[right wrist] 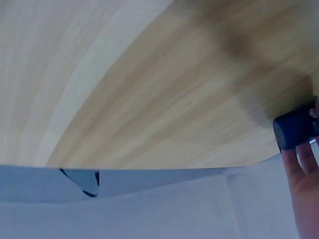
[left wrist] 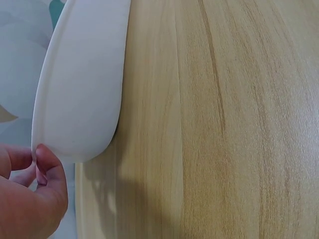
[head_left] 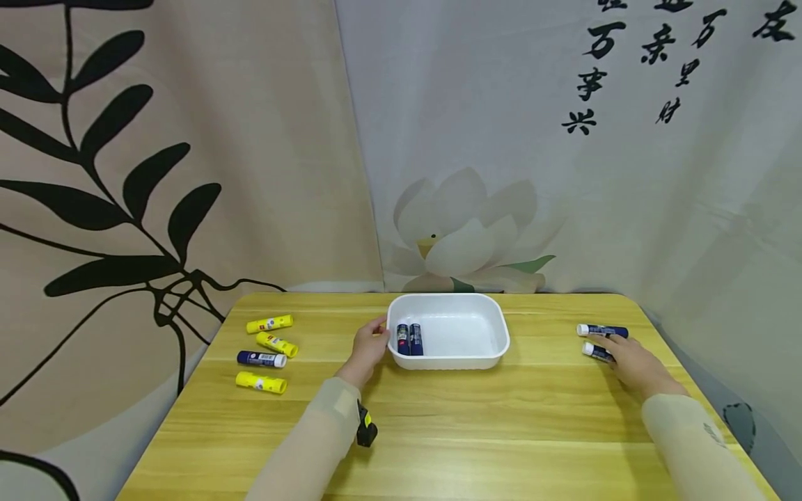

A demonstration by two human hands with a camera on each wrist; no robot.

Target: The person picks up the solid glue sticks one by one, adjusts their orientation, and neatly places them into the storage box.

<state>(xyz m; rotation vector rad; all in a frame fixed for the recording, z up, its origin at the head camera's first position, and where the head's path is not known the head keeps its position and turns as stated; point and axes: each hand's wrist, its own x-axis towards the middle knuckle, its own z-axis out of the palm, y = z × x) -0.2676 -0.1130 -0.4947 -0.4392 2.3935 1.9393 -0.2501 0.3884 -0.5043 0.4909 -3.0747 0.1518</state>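
My left hand (head_left: 368,351) pinches the left rim of a white plastic basin (head_left: 464,362), thumb and fingers meeting over its edge in the left wrist view. Inside, two dark blue glue sticks (head_left: 416,339) lie side by side against the left end. Over on the right, my right hand (head_left: 639,369) holds a dark blue glue stick (head_left: 598,352) with a white cap, partly covered by the fingers. The right wrist view catches its dark end (right wrist: 294,128) between thumb and fingers. Just behind lies another blue glue stick (head_left: 603,330), close to the fingertips.
Left of the basin lie several glue sticks: a yellow one (head_left: 269,323) at the back, a second yellow stick (head_left: 277,344), a blue one with a white cap (head_left: 261,359) and a nearer yellow stick (head_left: 260,383). The wooden table (head_left: 476,431) meets a printed curtain (head_left: 301,174) behind.
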